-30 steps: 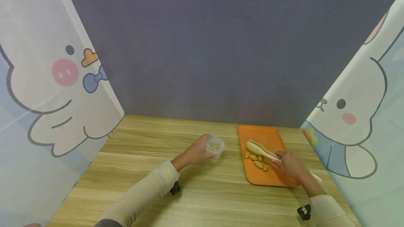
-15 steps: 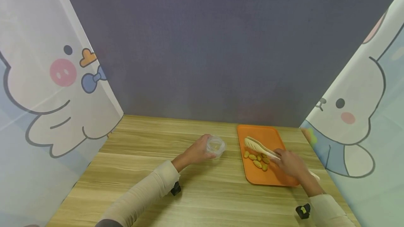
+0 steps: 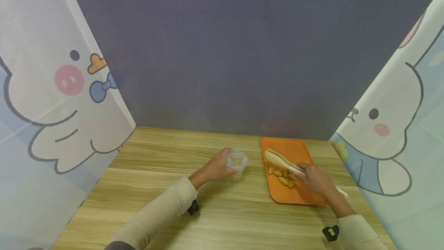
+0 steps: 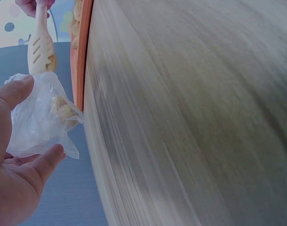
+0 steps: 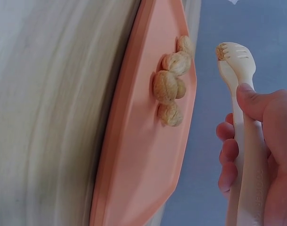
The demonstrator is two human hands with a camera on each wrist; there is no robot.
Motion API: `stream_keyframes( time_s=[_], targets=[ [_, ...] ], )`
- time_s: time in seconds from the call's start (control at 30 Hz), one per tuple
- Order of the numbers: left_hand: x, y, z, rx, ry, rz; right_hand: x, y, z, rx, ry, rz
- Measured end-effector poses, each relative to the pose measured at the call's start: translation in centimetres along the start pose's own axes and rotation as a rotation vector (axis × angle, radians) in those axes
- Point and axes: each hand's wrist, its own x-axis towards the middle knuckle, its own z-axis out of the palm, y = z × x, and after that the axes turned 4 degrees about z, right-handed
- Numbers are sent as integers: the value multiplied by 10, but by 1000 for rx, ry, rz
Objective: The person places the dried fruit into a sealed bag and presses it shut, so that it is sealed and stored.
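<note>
My left hand [image 3: 217, 166] holds a clear plastic bag [image 3: 238, 158] upright, its mouth spread wide, over the middle of the table. A few walnuts [image 4: 63, 110] show through the bag's side in the left wrist view. My right hand [image 3: 316, 181] grips a pair of cream tongs [image 3: 282, 162] above an orange tray [image 3: 289, 146], thumb on one arm and fingers round the other. Between the tong tips sits one walnut [image 5: 221, 52], partly covered by the slotted head. Several more walnuts [image 5: 166, 87] lie clustered on the tray, below the tongs.
The wooden table [image 3: 166, 149] spreads around and between the hands. A dark grey panel [image 3: 222, 57] stands along its back, with cartoon-printed curtains [image 3: 62, 126] at both sides. Black wrist devices [image 3: 330, 233] hang under the sleeves.
My right hand has moved the tongs left and slightly up from over the walnuts, toward the tray's left edge. My left hand and the bag stay almost still.
</note>
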Motion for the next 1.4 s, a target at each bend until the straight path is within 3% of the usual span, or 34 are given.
stream_keyframes(
  time_s=[0.6,1.0,1.4],
  targets=[
    [3,1,1,12,15,16,6,-21,-7,46,-45,31],
    [4,3,1,3,-1,-1,13,-39,-9,49,-20,-55],
    [5,4,0,-20,-16,-22,15,-52,-10,58,-18,-63]
  ],
)
